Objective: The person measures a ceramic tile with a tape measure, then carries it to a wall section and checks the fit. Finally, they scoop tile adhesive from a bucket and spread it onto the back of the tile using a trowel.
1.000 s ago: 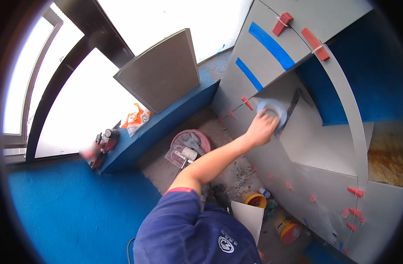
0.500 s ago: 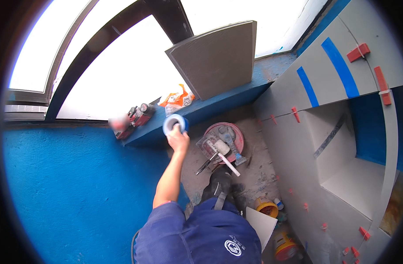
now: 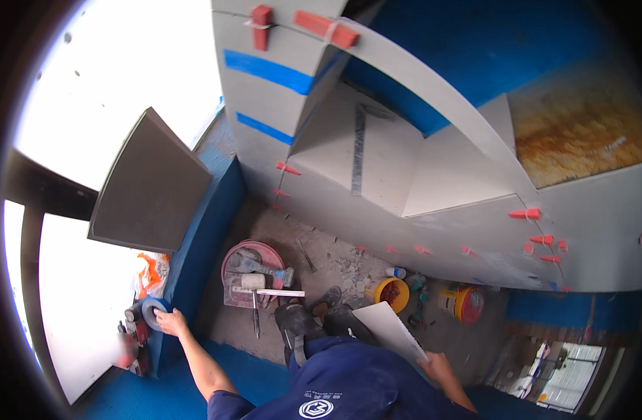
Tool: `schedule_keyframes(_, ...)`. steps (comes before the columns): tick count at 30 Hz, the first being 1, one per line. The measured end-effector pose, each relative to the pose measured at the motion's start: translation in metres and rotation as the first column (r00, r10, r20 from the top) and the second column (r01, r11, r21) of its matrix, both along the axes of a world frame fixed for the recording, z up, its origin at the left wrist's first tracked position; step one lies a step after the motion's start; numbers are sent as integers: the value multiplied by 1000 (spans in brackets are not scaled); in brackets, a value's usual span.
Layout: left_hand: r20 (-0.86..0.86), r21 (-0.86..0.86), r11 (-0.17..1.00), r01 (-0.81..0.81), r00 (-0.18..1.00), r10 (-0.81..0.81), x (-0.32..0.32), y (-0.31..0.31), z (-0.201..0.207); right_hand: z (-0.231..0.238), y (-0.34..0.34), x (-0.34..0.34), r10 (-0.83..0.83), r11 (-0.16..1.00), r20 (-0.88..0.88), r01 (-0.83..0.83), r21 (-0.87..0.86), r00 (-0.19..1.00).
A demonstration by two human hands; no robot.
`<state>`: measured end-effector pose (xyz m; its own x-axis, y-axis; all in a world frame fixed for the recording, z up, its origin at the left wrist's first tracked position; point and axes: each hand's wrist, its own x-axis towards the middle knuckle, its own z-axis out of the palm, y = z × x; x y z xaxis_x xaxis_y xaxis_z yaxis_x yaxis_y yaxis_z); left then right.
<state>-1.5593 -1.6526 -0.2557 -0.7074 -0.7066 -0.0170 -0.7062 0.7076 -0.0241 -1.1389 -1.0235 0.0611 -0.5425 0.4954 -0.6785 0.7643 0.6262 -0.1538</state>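
Observation:
My left hand (image 3: 171, 323) has its fingers closed on the edge of a roll of blue tape (image 3: 147, 312), over the ledge by the red power tools (image 3: 130, 343). At the lower right, my right hand (image 3: 438, 368) grips the corner of a thin white panel (image 3: 389, 327), which slants beside my body. The panel covers part of that hand's fingers.
Before my feet sit a pink-rimmed tub (image 3: 231, 260) and a white-headed mallet (image 3: 252, 281). Yellow buckets (image 3: 399, 302) stand near the grey tiled wall (image 3: 321, 203), which carries red wedges and blue tape strips. A grey panel (image 3: 149, 192) leans on the blue ledge (image 3: 207, 206).
My view has turned to the right, bringing more of the grey wall in. The tape roll stays in my left hand. My right hand, unseen before, now shows on the white panel.

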Motion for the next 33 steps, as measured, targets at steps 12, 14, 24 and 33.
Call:
schedule_keyframes(12, -434, 842, 64, 536, 742, -511, -84, 469, 150, -28, -16, 38, -194, 978, 67, 198, -58, 979)
schedule_keyframes(14, -356, 905, 22, 425, 785, -507, -89, 540, 156, -32, -19, 48, -226, 969, 43, 229, -97, 973)
schedule_keyframes(24, -441, 764, -587, 267, 880, -174, -72, 529, 194, -52, -35, 73, -214, 977, -146, 211, -35, 966)
schedule_keyframes(33, -424, 819, -372, 438, 897, 123, -9, 279, 264, -55, -23, 51, -205, 978, -120, 199, -62, 971)
